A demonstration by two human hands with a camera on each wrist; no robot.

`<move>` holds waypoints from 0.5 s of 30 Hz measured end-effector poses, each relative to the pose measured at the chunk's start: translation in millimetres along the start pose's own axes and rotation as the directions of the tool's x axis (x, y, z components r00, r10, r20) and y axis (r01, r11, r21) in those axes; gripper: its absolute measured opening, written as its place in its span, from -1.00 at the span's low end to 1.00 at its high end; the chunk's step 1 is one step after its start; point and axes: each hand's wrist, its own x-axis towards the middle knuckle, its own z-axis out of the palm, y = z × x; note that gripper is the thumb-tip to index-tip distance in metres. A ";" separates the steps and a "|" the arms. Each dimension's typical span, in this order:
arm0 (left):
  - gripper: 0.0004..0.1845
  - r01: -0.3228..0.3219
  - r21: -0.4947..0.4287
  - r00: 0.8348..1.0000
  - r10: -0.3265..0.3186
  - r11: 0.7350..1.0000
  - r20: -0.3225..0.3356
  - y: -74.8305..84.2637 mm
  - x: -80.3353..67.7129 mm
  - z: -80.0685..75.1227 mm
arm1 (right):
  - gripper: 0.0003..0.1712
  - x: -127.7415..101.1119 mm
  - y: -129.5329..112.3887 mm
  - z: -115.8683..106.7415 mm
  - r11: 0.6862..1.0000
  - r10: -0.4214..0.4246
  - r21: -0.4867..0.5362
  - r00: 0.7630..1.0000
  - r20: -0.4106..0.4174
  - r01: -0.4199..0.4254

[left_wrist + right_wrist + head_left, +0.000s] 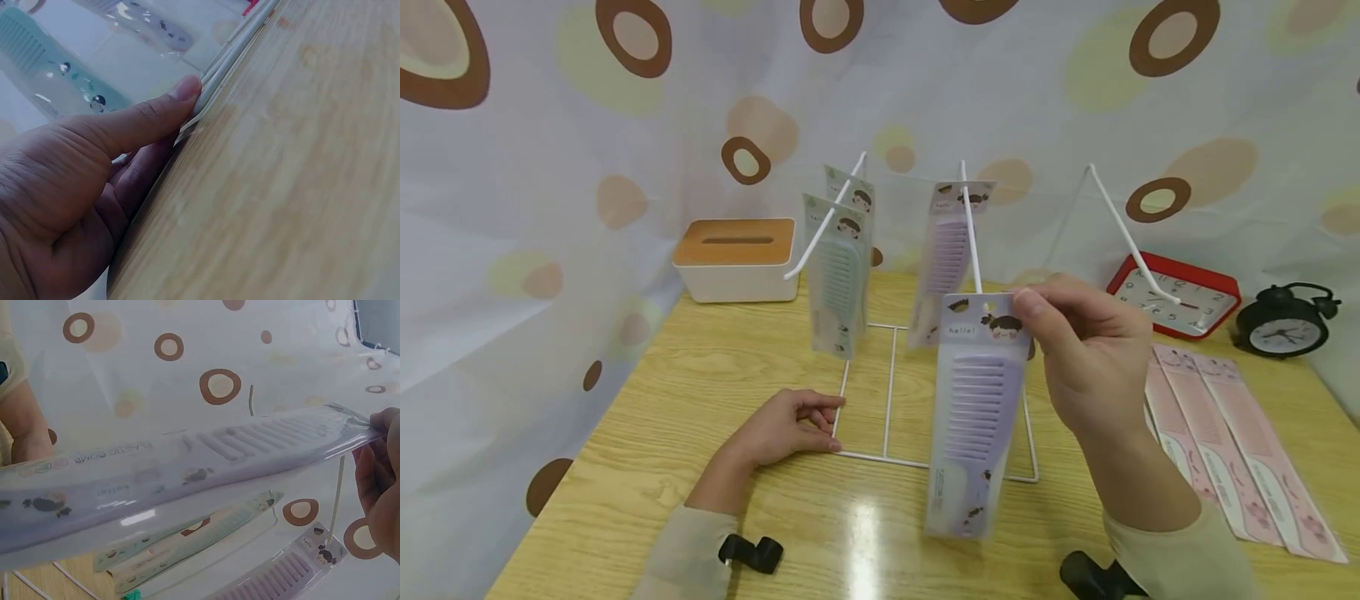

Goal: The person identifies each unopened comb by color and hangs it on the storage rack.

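A white wire rack [891,392] stands on the wooden table [662,400], with three slanted hooks. My right hand [1078,346] pinches the top card of a packaged purple comb [973,417] at the tip of the middle hook [970,225]; the comb hangs down in front. The same purple comb [206,469] fills the right wrist view. Another purple comb [942,258] hangs higher on that hook. Two green combs [837,279] hang on the left hook. My left hand [790,425] rests on the table, thumb pressed against the rack's base wire [231,56].
Several pink packaged combs [1225,433] lie flat at the right. A white tissue box with a wooden lid [737,258] stands at the back left. A red clock [1180,292] and a black alarm clock [1285,325] stand at the back right. A spotted curtain hangs behind.
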 end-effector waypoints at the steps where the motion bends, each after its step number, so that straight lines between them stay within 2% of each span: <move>1: -0.34 0.000 -0.002 1.000 0.000 1.000 0.000 -0.1 -0.2 -0.2 | -0.82 0.7 0.8 0.5 1.000 0.003 -0.015 1.000 -0.003 -0.003; 6: -0.34 -0.002 -0.003 1.000 0.002 1.000 0.001 -1.3 -0.3 -1.1 | -0.86 2.2 3.3 -1.1 0.990 0.040 -0.133 0.999 -0.007 -0.041; 11: -0.34 0.001 -0.002 1.000 -0.001 1.000 0.003 -1.1 0.0 -0.9 | -0.89 8.4 9.8 -8.3 0.949 0.134 -0.282 0.989 -0.055 -0.144; 15: -0.34 0.005 0.000 1.000 -0.005 1.000 0.006 -0.7 0.1 0.1 | -0.87 13.4 18.9 -14.7 0.942 0.165 -0.285 0.984 -0.065 -0.177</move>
